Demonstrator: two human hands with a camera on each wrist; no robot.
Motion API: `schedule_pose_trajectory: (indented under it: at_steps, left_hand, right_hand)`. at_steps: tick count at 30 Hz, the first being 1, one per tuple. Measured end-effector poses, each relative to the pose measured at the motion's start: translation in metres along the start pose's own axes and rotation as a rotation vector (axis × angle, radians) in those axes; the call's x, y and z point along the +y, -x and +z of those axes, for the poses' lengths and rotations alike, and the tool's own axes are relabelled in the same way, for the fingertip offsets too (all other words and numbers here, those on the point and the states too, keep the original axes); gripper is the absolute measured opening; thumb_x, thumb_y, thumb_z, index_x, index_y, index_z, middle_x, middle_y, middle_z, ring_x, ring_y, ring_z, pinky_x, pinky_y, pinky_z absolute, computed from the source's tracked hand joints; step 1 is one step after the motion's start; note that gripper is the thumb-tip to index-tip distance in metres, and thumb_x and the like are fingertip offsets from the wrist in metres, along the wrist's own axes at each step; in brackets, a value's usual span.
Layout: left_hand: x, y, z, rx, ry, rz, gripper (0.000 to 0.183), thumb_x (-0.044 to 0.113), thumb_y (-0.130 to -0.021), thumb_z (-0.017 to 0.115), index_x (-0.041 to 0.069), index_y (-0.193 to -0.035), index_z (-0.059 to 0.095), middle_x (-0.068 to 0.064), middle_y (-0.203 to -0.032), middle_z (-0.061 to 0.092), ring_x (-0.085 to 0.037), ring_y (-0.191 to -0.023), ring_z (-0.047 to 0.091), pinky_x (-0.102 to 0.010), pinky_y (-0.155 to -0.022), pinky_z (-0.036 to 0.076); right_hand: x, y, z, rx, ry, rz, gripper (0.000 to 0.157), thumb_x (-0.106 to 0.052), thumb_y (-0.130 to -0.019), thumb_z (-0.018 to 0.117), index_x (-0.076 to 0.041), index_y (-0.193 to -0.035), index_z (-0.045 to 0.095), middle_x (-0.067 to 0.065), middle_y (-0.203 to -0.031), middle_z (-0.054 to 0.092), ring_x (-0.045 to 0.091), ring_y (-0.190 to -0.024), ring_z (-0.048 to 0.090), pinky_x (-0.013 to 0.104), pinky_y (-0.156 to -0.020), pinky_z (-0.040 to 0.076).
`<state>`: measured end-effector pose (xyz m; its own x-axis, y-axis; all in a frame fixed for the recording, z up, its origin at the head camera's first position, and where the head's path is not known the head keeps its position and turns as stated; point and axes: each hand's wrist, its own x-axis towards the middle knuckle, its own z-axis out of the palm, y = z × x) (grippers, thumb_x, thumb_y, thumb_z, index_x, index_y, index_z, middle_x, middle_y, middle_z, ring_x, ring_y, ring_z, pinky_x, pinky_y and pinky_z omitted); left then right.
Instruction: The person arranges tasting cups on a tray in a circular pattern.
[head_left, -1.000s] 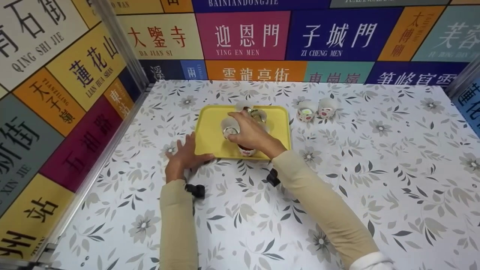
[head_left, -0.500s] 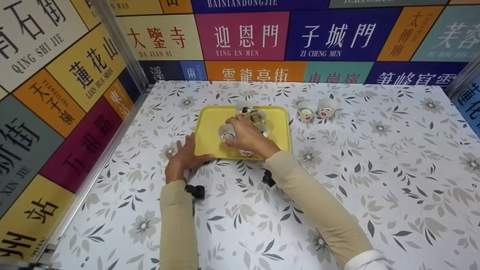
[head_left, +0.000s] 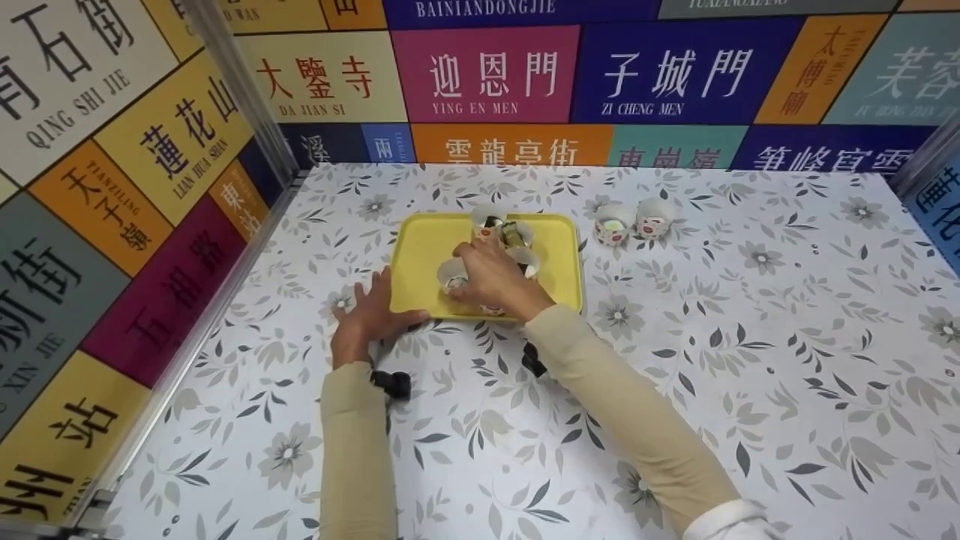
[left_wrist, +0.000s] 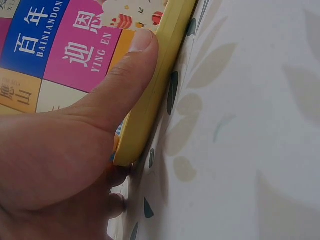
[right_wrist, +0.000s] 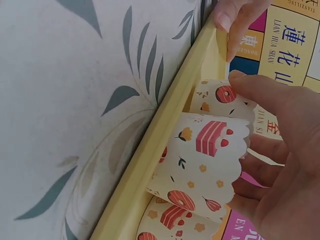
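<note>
My right hand [head_left: 495,277] pinches a paper cupcake cup [head_left: 452,274] on the yellow tray [head_left: 416,247], left of the other cups. In the right wrist view its thumb lies at the rim of the held cup [right_wrist: 220,97], whose side carries a printed doughnut. A front cup [right_wrist: 207,150] with a cake print stands right beside it, mostly under my hand in the head view. Behind stand a cup [head_left: 489,217] with dark contents, one [head_left: 516,235] with a greenish piece, and another [head_left: 525,261]. My left hand [head_left: 371,311] rests at the tray's near left corner, fingers spread, thumb along the rim.
Two more printed paper cups, one [head_left: 612,226] holding something pale green and white and one [head_left: 654,219] beside it, stand on the flowered tablecloth [head_left: 750,337] right of the tray. Panels with large lettering [head_left: 484,71] rise behind the table and along its left side.
My right hand has shifted slightly left and towards me, and the pinched cup has moved a little the same way. My left hand and the tray stay in place.
</note>
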<state>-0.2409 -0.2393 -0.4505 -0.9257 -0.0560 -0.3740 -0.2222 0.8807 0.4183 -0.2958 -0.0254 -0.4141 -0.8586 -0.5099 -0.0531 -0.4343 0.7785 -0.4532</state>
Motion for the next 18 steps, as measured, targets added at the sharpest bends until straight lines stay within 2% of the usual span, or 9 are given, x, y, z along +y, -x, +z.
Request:
schedule_pose_trajectory:
  at_steps: [10, 18]
  left_hand:
    - [0.000, -0.001, 0.001, 0.008, 0.008, 0.000, 0.115, 0.067, -0.087, 0.062, 0.016, -0.162, -0.008, -0.017, -0.170, -0.005, -0.046, -0.154, -0.009, -0.078, -0.115, -0.005]
    - [0.000, 0.001, 0.000, 0.004, -0.006, 0.002, 0.114, 0.067, -0.088, 0.061, 0.014, -0.162, -0.007, -0.018, -0.170, -0.005, -0.047, -0.154, -0.009, -0.079, -0.114, -0.004]
  right_hand:
    - [0.002, 0.001, 0.005, 0.006, 0.027, -0.016, 0.069, -0.034, -0.085, 0.080, -0.003, -0.140, 0.052, 0.016, -0.139, 0.055, 0.034, -0.132, 0.050, 0.045, -0.117, 0.037]
    - [0.003, 0.005, -0.007, 0.027, -0.003, -0.031, 0.079, -0.041, -0.080, 0.083, -0.005, -0.143, 0.051, 0.016, -0.146, 0.050, 0.033, -0.139, 0.044, 0.046, -0.117, 0.039]
